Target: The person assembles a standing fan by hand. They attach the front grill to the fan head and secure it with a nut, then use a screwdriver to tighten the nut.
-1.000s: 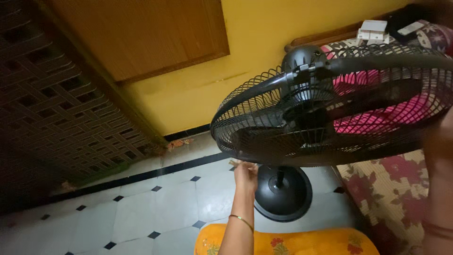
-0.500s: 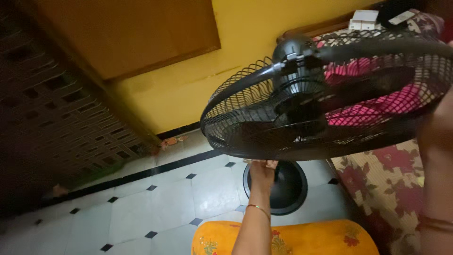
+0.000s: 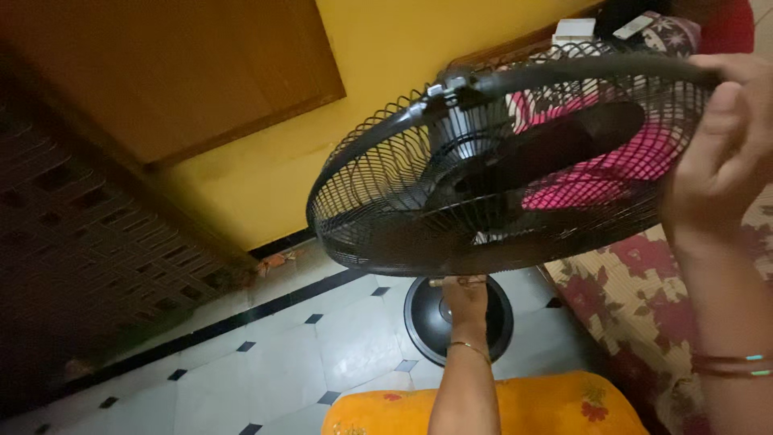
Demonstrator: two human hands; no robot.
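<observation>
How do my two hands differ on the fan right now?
The left hand reaches up to the lower rim of the black fan cage, seen small under the fan; the right hand grips the upper right rim, large and close. The left wrist wears one thin bangle, the right wrist several. The left fingers are mostly hidden; the right thumb lies plainly on the rim. Both touch the cage's outer ring.
</observation>
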